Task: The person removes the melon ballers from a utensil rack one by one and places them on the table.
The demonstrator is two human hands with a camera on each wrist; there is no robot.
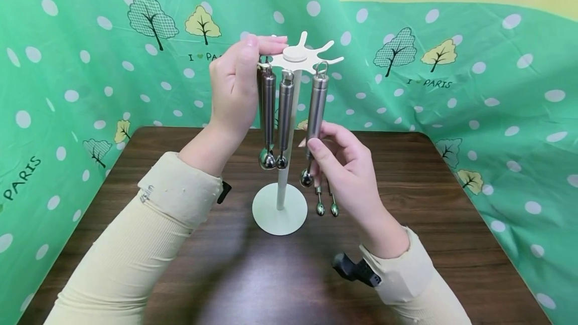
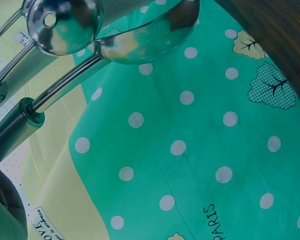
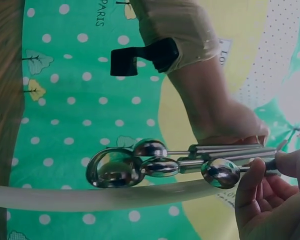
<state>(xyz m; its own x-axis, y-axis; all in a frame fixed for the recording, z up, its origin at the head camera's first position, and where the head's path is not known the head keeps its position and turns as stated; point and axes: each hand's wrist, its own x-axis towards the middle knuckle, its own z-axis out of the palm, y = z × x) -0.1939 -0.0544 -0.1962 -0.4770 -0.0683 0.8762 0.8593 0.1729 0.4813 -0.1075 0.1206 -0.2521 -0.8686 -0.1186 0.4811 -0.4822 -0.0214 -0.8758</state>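
A white rack (image 1: 295, 59) with finger-like hooks stands on a thin pole. My left hand (image 1: 237, 84) is at its left side, fingers stretched out along its top and thumb pointing up. Steel melon ballers (image 1: 285, 109) hang beside that hand; the left wrist view shows a small hole in one ball-shaped scoop (image 2: 65, 25). My right hand (image 1: 349, 169) pinches the lower handle of another melon baller (image 1: 317, 104), whose top loop is at a right-hand hook. Two smaller scoops (image 1: 334, 209) show below the right hand, their handles mostly hidden by it.
The rack's round white base (image 1: 280, 209) rests on a dark wooden table (image 1: 217, 265). Green polka-dot cloth (image 1: 478, 109) surrounds the table's back and sides. Several bare hooks (image 1: 327, 46) point to the back and right. A black wrist camera (image 1: 356, 270) sits at the right sleeve.
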